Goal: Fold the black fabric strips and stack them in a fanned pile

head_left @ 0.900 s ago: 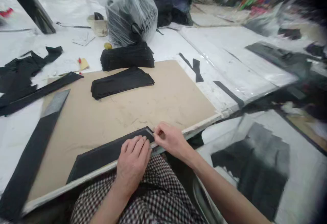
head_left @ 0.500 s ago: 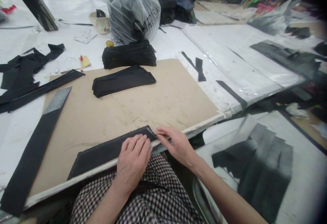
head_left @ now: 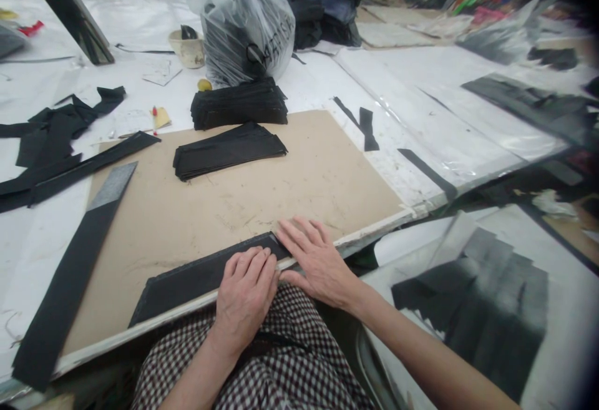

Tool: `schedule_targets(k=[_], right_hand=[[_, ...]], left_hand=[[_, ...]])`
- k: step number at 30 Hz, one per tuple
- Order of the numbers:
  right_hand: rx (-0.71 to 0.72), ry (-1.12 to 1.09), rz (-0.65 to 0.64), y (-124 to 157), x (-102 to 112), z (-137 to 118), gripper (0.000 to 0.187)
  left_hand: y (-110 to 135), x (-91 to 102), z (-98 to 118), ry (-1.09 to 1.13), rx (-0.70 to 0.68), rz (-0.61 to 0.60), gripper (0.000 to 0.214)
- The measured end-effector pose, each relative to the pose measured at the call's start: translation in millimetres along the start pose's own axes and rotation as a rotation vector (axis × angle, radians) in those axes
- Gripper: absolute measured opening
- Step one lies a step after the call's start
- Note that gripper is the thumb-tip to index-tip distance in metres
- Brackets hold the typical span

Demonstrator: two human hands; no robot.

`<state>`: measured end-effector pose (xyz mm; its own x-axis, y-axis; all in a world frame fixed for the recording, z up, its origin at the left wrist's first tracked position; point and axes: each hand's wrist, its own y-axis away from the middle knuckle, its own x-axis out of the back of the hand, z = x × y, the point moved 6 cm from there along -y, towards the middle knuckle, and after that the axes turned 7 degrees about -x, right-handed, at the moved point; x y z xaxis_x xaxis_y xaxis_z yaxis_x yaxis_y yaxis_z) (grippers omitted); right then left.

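On our desk (head_left: 407, 82) we have a plastic bag (head_left: 241, 29), a bowl (head_left: 189, 56) just left of it and, farther left, a tilted phone (head_left: 77, 26). A yellow lump (head_left: 204, 85) sits before the bag; a red scrap (head_left: 32, 29) lies left of the phone.

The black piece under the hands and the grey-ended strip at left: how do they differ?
The black piece lies under the left hand and right hand; the grey-ended strip lies untouched. The piece follows the near edge of the board, the strip the left edge. Both look long.
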<state>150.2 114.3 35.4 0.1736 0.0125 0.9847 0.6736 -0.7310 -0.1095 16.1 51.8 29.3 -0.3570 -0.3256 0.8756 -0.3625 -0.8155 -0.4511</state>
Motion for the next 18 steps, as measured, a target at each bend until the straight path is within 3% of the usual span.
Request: schedule_targets(k=[9, 18], right_hand=[[-0.016, 0.047, -0.052, -7, -11, 0, 0.081], [-0.109, 0.031, 0.052, 43, -16, -3, 0.059]], left_hand=[[2, -2.9, -1, -0.011, -0.009, -0.024, 0.033], [5, 5.9, 1, 0.079, -0.014, 0.021, 0.032]])
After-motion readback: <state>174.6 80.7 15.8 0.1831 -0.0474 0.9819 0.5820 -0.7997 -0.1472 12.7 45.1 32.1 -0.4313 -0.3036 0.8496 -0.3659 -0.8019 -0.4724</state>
